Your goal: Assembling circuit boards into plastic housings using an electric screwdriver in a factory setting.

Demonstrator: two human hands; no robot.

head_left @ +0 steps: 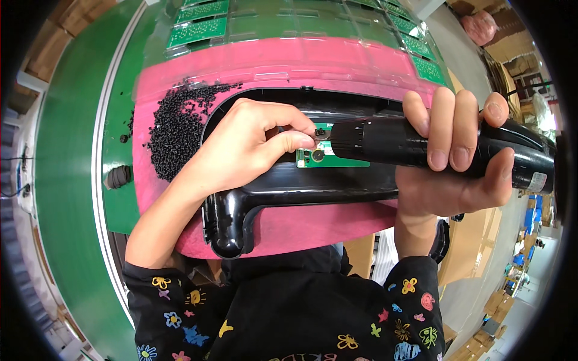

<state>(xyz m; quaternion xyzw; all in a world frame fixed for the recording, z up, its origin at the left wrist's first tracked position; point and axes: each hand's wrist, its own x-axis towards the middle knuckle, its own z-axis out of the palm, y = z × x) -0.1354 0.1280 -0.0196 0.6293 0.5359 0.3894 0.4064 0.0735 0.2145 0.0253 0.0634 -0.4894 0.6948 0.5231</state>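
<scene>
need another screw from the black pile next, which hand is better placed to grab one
Left. The left hand only pinches at the small green circuit board, beside the screw pile; the right hand grips the electric screwdriver.

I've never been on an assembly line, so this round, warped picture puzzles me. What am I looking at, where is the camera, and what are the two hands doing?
The camera sits on the worker's head and looks down through a fisheye lens, which is why straight edges bend. No machine arm here: both hands belong to the person, whose forearms come in from below. The right hand grips a black electric screwdriver, lying sideways with its tip pointing left. The left hand pinches something small right at that tip, over a small green circuit board. The board sits inside a black plastic housing, which rests on a pink mat. A pile of small black screws lies on the mat to the left. Beyond it stand trays of green boards, beside a green conveyor belt.
</scene>
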